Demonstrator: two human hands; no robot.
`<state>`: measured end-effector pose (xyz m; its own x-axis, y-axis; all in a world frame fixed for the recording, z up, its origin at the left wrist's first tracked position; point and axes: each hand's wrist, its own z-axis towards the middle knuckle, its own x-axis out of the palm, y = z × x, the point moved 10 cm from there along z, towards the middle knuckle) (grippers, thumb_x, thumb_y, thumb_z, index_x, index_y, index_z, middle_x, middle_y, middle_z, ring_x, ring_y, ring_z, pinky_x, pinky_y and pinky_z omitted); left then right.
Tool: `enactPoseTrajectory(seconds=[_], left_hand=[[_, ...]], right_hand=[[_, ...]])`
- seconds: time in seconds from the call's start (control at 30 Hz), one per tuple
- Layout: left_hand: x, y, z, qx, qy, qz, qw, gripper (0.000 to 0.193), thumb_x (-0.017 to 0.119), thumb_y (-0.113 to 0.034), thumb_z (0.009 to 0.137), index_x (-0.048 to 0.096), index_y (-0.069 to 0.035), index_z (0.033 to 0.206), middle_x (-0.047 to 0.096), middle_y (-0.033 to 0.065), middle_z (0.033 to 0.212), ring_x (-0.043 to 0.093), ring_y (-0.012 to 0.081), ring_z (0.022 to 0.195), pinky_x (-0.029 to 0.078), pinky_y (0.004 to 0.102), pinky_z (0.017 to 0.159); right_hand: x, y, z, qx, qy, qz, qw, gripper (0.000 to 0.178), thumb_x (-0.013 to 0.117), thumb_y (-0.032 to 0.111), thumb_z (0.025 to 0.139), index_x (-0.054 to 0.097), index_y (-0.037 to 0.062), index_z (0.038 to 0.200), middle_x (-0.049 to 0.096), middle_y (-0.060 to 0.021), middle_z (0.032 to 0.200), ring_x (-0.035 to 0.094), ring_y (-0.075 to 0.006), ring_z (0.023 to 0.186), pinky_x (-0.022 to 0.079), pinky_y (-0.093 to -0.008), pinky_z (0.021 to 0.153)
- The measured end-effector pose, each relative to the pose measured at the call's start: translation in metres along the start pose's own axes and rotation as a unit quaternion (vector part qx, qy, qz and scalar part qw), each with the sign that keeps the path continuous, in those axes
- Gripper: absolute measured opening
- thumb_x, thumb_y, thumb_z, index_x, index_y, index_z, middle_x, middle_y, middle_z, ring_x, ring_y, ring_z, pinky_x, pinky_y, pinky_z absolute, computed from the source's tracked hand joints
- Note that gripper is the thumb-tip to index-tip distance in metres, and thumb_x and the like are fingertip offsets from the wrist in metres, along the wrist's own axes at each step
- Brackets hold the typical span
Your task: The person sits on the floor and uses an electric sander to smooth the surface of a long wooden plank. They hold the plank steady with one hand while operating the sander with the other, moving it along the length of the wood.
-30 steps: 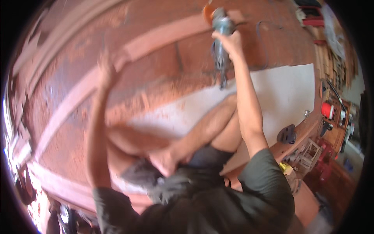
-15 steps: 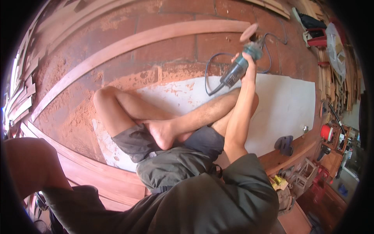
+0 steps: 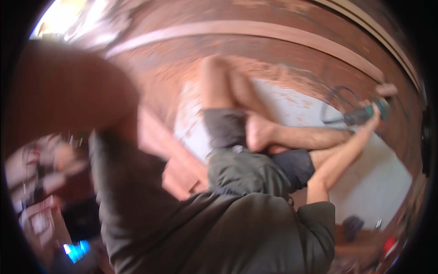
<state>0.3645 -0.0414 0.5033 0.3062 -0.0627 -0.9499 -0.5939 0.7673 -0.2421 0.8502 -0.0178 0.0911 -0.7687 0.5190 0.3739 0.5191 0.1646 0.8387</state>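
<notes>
My right hand [image 3: 375, 115] is wrapped around an angle grinder [image 3: 357, 117] with a dark body and green head, out past my crossed legs at the right. A flat round disc [image 3: 387, 89] sits on its far end, near the end of a long curved-looking wooden plank [image 3: 255, 28] on the floor; whether they touch I cannot tell. The cord trails from the grinder's rear. My left arm [image 3: 68, 86] is raised large and blurred close to the camera, and its hand is out of sight.
I sit on a white sheet [image 3: 383, 178] strewn with reddish sawdust. Boards [image 3: 153, 132] lie by my left side, and more strips [image 3: 365, 18] run at the far right. A dark object [image 3: 352, 227] rests near the sheet's lower right edge. Blurred clutter fills the lower left.
The view has swung left, so my legs, the sheet and the grinder appear further right. My left arm has come higher and closer to the camera. The grinder stays in my right hand.
</notes>
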Motion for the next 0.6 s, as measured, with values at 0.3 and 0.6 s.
enactPoseTrajectory(seconds=[0.3, 0.6], left_hand=[[-0.007, 0.078, 0.026, -0.057, -0.201, -0.022, 0.978, 0.060, 0.078, -0.034, 0.086, 0.057, -0.019, 0.140, 0.060, 0.0124, 0.128, 0.061, 0.0292, 0.117, 0.048, 0.0446, 0.099], [0.344, 0.277, 0.053, -0.175, 0.182, 0.194, 0.948, 0.079, 0.086, -0.051, 0.071, 0.057, -0.014, 0.136, 0.056, 0.0084, 0.130, 0.054, 0.0301, 0.126, 0.049, 0.0506, 0.098]], right_hand=[[-0.036, 0.042, 0.013, -0.077, -0.007, 0.054, 0.996, 0.045, 0.071, 0.034, 0.088, 0.059, -0.0050, 0.108, 0.064, -0.0141, 0.096, 0.064, -0.0270, 0.091, 0.056, -0.0416, 0.086], [-0.023, -0.001, 0.009, -0.044, -0.029, 0.093, 0.994, 0.051, 0.067, 0.037, 0.089, 0.062, -0.0077, 0.112, 0.066, -0.0137, 0.099, 0.064, -0.0278, 0.093, 0.052, -0.0405, 0.090]])
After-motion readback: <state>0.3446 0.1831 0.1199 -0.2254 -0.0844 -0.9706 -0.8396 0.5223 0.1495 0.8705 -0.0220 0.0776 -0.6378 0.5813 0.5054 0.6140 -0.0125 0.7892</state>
